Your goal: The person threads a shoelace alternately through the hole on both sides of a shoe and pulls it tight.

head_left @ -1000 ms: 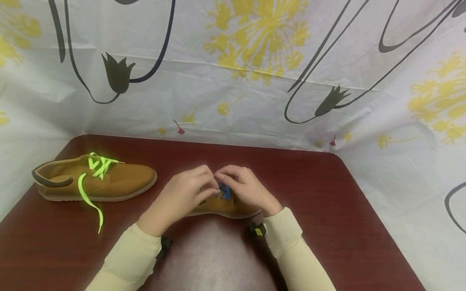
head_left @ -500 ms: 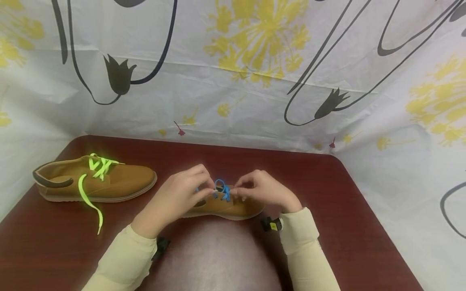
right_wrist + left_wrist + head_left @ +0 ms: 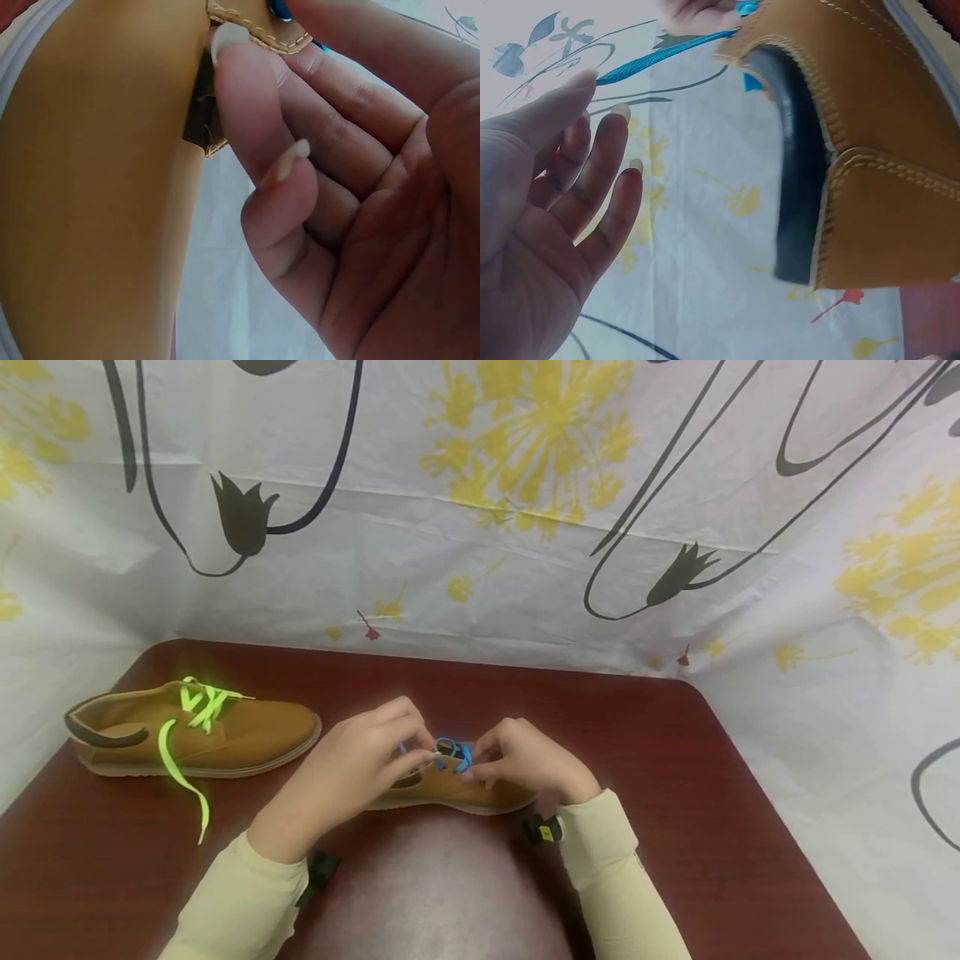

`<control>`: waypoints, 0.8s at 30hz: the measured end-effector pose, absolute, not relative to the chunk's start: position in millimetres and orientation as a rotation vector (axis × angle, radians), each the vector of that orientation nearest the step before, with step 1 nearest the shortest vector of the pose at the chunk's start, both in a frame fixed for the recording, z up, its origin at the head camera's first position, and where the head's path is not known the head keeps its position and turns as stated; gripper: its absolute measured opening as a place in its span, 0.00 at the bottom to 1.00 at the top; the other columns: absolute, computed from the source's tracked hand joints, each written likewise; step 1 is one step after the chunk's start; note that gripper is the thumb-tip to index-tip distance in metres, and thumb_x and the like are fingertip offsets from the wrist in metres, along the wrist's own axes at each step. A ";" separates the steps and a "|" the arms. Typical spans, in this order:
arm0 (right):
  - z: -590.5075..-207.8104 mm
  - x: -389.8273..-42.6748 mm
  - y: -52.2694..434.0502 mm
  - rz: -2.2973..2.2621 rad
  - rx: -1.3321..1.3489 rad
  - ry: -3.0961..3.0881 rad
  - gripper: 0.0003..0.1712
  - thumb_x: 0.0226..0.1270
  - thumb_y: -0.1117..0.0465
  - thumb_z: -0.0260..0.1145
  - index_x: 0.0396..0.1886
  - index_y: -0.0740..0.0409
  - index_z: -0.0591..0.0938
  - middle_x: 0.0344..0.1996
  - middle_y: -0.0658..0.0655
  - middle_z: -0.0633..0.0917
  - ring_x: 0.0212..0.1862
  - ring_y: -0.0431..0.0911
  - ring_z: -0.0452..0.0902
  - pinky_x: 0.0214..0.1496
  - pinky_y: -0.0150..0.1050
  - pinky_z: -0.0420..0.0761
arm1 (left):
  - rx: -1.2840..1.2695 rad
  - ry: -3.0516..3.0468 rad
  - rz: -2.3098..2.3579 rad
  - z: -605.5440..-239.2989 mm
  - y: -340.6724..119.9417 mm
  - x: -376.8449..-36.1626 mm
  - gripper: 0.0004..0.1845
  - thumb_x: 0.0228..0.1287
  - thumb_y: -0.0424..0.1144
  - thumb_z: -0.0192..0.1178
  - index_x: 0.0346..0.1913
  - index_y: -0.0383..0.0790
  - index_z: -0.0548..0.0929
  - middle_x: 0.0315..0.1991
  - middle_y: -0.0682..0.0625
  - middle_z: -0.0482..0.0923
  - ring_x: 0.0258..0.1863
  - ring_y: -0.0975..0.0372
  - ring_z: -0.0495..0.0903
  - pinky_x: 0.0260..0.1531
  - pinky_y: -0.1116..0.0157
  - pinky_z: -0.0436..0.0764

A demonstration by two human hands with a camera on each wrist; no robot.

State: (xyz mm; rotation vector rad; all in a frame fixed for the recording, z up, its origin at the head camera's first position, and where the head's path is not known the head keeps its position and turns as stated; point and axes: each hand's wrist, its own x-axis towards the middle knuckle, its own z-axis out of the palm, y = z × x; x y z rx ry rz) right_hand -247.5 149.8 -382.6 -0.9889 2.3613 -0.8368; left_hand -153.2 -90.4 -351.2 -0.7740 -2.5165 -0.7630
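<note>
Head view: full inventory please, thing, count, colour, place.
shoe with blue lace: 1, tan, table centre, between the hands
blue lace: 1, blue, threaded on that shoe; one end pinched by the left hand
shoe with green lace: 1, tan, table left
green lace: 1, neon green, trailing off that shoe onto the table
table: 1, dark red
backdrop cloth: 1, white, yellow and black floral print, behind
left hand: 1, pinching lace
right hand: 1, fingers on the shoe's eyelet flap

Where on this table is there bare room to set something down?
The right side of the table, between the right hand and the curtain, is bare. So is the back strip behind both shoes. It is crowded around the blue-laced shoe and the green-laced shoe.
</note>
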 end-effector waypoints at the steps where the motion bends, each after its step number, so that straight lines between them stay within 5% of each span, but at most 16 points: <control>1: -382.5 -247.7 149.5 -0.837 -0.991 2.362 0.10 0.65 0.53 0.74 0.24 0.47 0.88 0.19 0.48 0.86 0.26 0.43 0.84 0.29 0.30 0.77 | -0.781 -2.513 -0.756 -350.0 -91.2 -152.0 0.08 0.59 0.38 0.73 0.33 0.50 0.82 0.34 0.61 0.75 0.28 0.72 0.73 0.29 0.73 0.75; 10: -384.4 -246.6 145.9 -0.833 -0.976 2.377 0.10 0.64 0.52 0.74 0.23 0.46 0.88 0.20 0.46 0.87 0.26 0.41 0.85 0.31 0.32 0.80 | -0.925 -2.416 -0.801 -338.2 -96.2 -132.3 0.09 0.61 0.37 0.71 0.34 0.50 0.80 0.34 0.62 0.74 0.30 0.74 0.73 0.31 0.76 0.75; 17: -384.7 -244.8 145.8 -0.800 -0.978 2.418 0.10 0.65 0.51 0.74 0.23 0.45 0.87 0.20 0.45 0.86 0.25 0.40 0.84 0.31 0.32 0.79 | -1.104 -2.295 -0.880 -334.5 -102.5 -108.9 0.04 0.68 0.37 0.65 0.40 0.51 0.80 0.48 0.60 0.84 0.45 0.69 0.83 0.46 0.77 0.77; 24: -384.3 -245.3 146.5 -0.798 -0.986 2.422 0.09 0.64 0.51 0.74 0.25 0.44 0.88 0.20 0.44 0.86 0.25 0.39 0.84 0.32 0.34 0.80 | -1.191 -2.188 -0.964 -330.6 -111.0 -87.1 0.04 0.76 0.43 0.56 0.45 0.54 0.82 0.43 0.65 0.84 0.44 0.73 0.82 0.50 0.79 0.76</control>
